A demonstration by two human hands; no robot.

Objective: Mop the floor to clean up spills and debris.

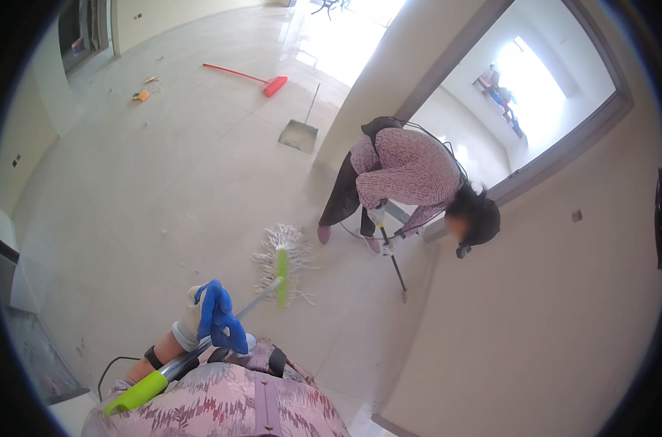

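Note:
My left hand (213, 317), in a white glove with blue coating, is closed around the metal handle (180, 366) of a mop. A lime-green grip (137, 394) ends the handle beside my torso. At its far end, a green bar (282, 278) carries the white string mop head (281, 240), spread on the pale floor. Just right of the glove is a small pale patch (251, 341) close to my body. Whether my right hand is there cannot be made out.
Right of the mop, a bent-over person (412, 169) holds a dark pole (396, 265) to the wall base beside a doorway frame (560, 150). Farther off lie a red broom (275, 86), a long-handled dustpan (299, 135) and scattered debris (142, 95). A wall (527, 328) runs along the right.

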